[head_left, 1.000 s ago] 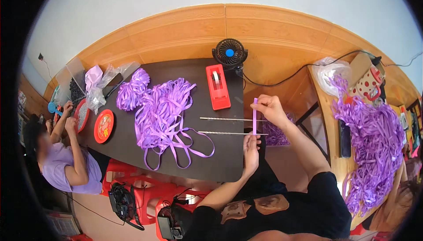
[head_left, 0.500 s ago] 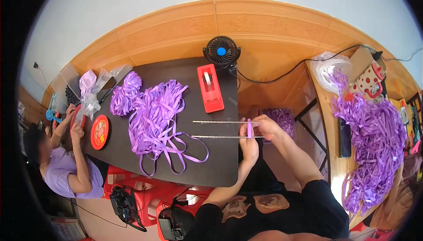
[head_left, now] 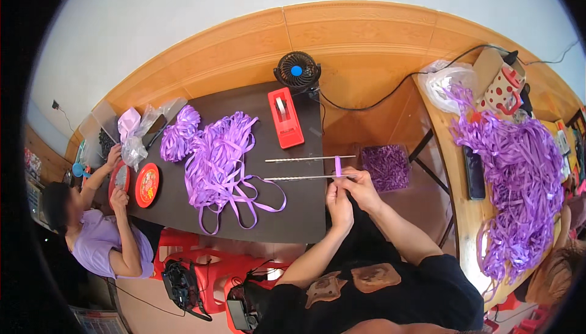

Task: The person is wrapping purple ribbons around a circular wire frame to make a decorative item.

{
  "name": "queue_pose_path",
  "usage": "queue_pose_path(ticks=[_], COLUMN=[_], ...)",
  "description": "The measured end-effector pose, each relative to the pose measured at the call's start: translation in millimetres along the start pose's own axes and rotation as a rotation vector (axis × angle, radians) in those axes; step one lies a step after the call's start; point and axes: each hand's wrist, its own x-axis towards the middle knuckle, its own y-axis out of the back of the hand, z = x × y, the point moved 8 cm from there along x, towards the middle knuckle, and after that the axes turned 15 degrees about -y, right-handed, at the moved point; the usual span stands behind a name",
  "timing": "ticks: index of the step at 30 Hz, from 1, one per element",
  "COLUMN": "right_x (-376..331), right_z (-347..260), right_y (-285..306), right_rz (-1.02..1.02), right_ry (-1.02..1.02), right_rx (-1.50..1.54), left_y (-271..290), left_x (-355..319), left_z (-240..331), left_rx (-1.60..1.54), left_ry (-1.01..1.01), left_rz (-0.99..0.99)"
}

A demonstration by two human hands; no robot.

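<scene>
Both my hands meet at the right edge of the dark table (head_left: 293, 218). My right hand (head_left: 359, 186) and my left hand (head_left: 337, 203) pinch a short purple ribbon strip (head_left: 337, 165) that stands across two thin metal rods (head_left: 308, 159), which jut out past the table's edge. A big heap of purple ribbons (head_left: 220, 157) lies at the table's middle, with loops trailing toward the near edge.
A red tape dispenser (head_left: 285, 117) and a small black fan (head_left: 297, 71) stand at the table's far end. A box of purple pieces (head_left: 384, 166) sits below the rods. Another person (head_left: 97, 236) works at the left with red round tins (head_left: 146, 184). More ribbons (head_left: 513, 169) cover a wooden table on the right.
My hands came lower and closer to the rods. The ribbon strip that my right hand held up high a second ago is now down at the rods.
</scene>
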Motion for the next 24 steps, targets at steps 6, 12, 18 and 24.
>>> queue_pose_path(ticks=[6, 12, 18, 24], right_x=[-8.7, -23.7, -24.8, -26.4], right_z=[11.3, -0.8, 2.2, -2.9], right_y=[-6.1, -15.6, -16.0, -18.5], right_rz=[0.115, 0.169, 0.160, 0.165], right_ry=[-0.079, -0.095, -0.069, -0.088], right_rx=[0.026, 0.208, 0.222, 0.218], left_y=[-1.0, -14.0, -20.5, -19.4], left_x=[-21.9, -18.6, -10.3, -4.5], left_z=[12.5, 50.8, 46.3, 41.4], left_rx=[0.006, -0.065, -0.170, -0.207], left_ry=[0.070, 0.018, 0.164, 0.283], left_rz=[0.046, -0.009, -0.010, 0.025])
